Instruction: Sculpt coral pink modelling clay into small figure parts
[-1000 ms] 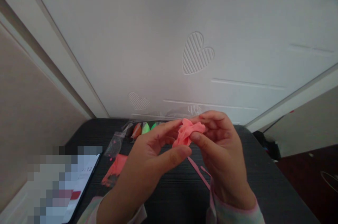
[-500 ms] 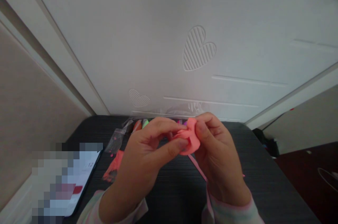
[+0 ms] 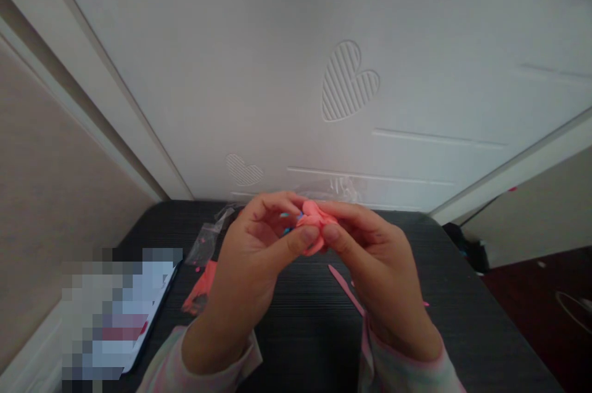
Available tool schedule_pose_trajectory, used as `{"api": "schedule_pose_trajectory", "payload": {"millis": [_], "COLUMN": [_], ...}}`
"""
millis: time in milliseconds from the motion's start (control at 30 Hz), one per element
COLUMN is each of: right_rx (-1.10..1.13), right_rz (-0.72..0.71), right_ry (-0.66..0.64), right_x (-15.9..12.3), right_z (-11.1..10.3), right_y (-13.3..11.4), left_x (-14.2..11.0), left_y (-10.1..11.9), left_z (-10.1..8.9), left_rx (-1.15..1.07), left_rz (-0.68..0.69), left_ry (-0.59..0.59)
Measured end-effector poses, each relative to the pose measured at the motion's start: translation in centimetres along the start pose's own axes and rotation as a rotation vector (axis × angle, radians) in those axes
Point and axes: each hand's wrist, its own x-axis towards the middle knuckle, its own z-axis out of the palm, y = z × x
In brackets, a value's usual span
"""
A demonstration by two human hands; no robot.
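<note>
We judge the shaping to be partway: the coral lump is folded and uneven, not smooth, and we cannot tell how much working is left. It sits up between both hands, above the dark tabletop. Left hand: half-curled, thumb and fingers pinching the lump's near side and edge. Right hand: likewise half-curled, thumb pressed on it beside the left thumb. We note a pink tool lying unheld below, coral packet at left.
</note>
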Motion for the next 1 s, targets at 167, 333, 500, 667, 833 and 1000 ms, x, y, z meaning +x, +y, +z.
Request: {"api": "schedule_pose_trajectory", "payload": {"millis": [167, 333, 500, 667, 833, 1000], "right_rx": [-0.023, 0.023, 0.066, 0.122, 0.002, -0.015], "right_rz": [-0.039, -0.042, 0.012, 0.033, 0.076, 0.039], "right_ry": [0.102, 0.190, 0.183, 0.051, 0.065, 0.115], "right_x": [-0.2, -0.1, 0.1, -0.2, -0.2, 0.1], "right_z": [0.1, 0.3, 0.3, 0.0, 0.1, -0.3], "right_y": [0.0, 0.0, 0.1, 0.2, 0.1, 0.2], "left_x": [-0.1, -0.5, -0.7, -0.6, -0.5, -0.7], "left_y": [0.1, 1.0, 1.5, 1.1, 1.2, 1.0], "left_z": [0.2, 0.1, 0.4, 0.5, 0.4, 0.3], "left_rx": [0.006, 0.271, 0.455, 0.469, 0.497, 0.342], "left_rz": [-0.077, -0.017, 0.039, 0.124, 0.119, 0.028], "left_ry": [-0.116, -0.142, -0.021, 0.144, 0.157, 0.164]}}
